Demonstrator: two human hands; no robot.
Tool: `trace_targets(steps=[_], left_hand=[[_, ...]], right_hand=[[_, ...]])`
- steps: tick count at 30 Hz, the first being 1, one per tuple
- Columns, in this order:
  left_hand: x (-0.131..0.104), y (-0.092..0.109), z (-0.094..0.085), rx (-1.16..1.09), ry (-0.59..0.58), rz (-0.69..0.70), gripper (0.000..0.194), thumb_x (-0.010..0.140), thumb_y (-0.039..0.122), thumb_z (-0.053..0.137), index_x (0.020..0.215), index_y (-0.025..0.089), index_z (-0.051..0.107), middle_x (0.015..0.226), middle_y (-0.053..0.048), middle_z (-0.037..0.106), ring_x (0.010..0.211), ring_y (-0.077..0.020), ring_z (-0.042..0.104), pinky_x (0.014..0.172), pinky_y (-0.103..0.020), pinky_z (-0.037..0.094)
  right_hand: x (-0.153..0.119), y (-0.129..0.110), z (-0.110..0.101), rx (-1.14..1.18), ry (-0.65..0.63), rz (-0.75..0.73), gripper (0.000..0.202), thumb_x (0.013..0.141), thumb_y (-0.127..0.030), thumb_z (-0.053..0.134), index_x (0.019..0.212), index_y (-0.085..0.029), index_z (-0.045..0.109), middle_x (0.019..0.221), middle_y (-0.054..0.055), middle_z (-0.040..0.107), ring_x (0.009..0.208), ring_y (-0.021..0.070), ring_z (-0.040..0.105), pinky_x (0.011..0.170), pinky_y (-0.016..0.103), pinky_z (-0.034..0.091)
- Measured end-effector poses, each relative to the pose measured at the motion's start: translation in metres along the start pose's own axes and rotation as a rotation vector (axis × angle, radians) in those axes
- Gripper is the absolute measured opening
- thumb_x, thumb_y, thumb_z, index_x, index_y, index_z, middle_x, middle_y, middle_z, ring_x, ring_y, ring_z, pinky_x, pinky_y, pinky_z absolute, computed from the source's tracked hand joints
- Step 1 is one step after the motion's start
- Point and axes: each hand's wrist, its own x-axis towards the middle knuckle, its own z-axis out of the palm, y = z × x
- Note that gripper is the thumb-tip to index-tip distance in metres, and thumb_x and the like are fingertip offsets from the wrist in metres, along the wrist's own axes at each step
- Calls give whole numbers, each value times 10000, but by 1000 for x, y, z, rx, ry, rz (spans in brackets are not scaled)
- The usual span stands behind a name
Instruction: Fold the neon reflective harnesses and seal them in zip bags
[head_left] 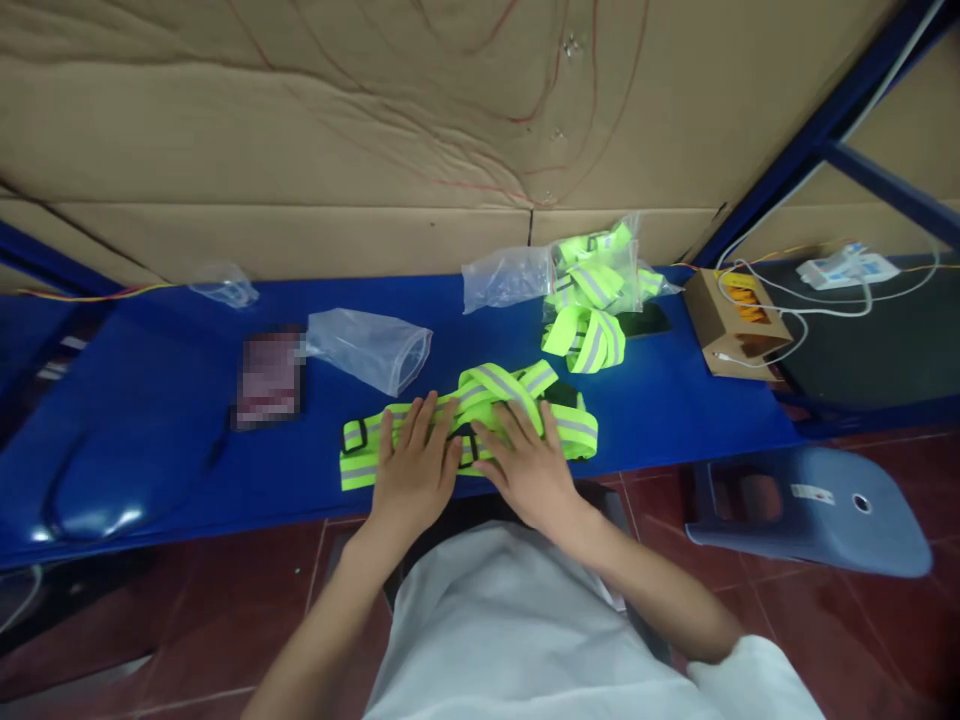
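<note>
A neon yellow-green reflective strap harness [487, 385] with grey stripes and black buckles lies spread along the front of the blue table. My left hand [416, 462] rests flat on its left part, fingers stretched out. On the middle and right part lies my right hand [529, 462], its fingers spread over the straps. A black buckle [469, 450] shows between the two hands, and another buckle [355, 434] sits at the harness's left end. Some strap is hidden beneath my palms.
Behind the harness lie an unfilled clear plastic bag [367, 345], a rolled neon strap bundle [585, 338] and a bagged neon strap bundle [600, 270]. A cardboard box [731, 325] with a white cable stands right. A blue stool [817, 510] is on the floor; cardboard [337, 150] backs the table.
</note>
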Motion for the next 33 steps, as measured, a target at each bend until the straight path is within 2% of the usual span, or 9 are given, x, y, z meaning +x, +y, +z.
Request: trace_targets(steps=[3, 6, 11, 18, 21, 25, 27, 30, 33], left_hand=[[-3, -8, 5, 27, -38, 8, 552, 1072, 336, 345, 1589, 148, 383, 1652, -186, 368, 1542, -370, 336, 1270, -647, 158], [-6, -13, 2, 32, -59, 41, 552, 1080, 353, 303, 1592, 165, 388, 1657, -163, 368, 1543, -347, 342, 1281, -626, 151], [-7, -18, -2, 8, -84, 106, 524, 1082, 364, 296, 1567, 218, 432, 1631, -126, 428, 1521, -304, 394, 1292, -598, 164], [-9, -20, -4, -92, -64, -15, 600, 1068, 452, 316, 1607, 191, 323, 1635, -154, 409, 1529, -352, 362, 1252, -721, 132], [-9, -21, -3, -94, -84, -17, 589, 1065, 448, 312, 1596, 196, 362, 1643, -160, 395, 1531, -366, 354, 1243, -734, 136], [-10, -22, 0, -88, -60, -14, 564, 1061, 438, 326, 1567, 209, 424, 1640, -161, 399, 1524, -377, 365, 1233, -743, 149], [-11, -22, 1, -68, -18, -4, 551, 1058, 417, 345, 1550, 193, 450, 1632, -182, 405, 1511, -392, 383, 1220, -747, 180], [-14, -18, 1, -30, 89, -1, 521, 1048, 357, 385, 1513, 144, 490, 1614, -231, 411, 1482, -419, 415, 1184, -726, 268], [-15, -10, -3, -4, 186, -19, 454, 1034, 269, 429, 1458, 157, 548, 1597, -229, 437, 1446, -433, 454, 1146, -721, 307]], right_hand=[[0, 23, -4, -50, 48, 93, 514, 1058, -504, 452, 1467, -213, 563, 1547, 181, 526, 1511, 355, 381, 1240, 706, 110], [-6, 47, -18, -122, 128, 143, 508, 1069, -499, 427, 1424, -182, 604, 1495, 183, 575, 1428, 354, 476, 1229, 724, -12], [-29, 56, -36, -216, 205, 203, 466, 1065, -449, 473, 1466, -233, 567, 1321, 138, 676, 1272, 308, 579, 1232, 679, 3], [-45, 62, -58, -396, 420, 557, 401, 1025, -357, 518, 1382, -210, 627, 1383, 211, 577, 1381, 384, 462, 1179, 662, 170], [-45, 87, -70, -317, 407, 552, 409, 1004, -345, 531, 1368, -192, 635, 1390, 214, 583, 1381, 381, 472, 1161, 625, 246], [-48, 113, -75, -19, 391, 477, 296, 987, -335, 536, 1127, -176, 744, 1228, 155, 725, 1192, 307, 648, 1030, 465, 454], [-52, 108, -74, 20, 433, 463, 292, 1010, -319, 493, 1035, -180, 749, 1107, 123, 773, 1063, 260, 703, 939, 395, 499], [-61, 75, -69, -5, 552, 439, 319, 1036, -272, 435, 897, -191, 710, 942, 103, 781, 910, 233, 711, 882, 391, 483], [-69, 33, -57, 99, 462, 160, 182, 1000, -193, 534, 915, -207, 694, 923, 52, 777, 890, 193, 702, 832, 353, 463]])
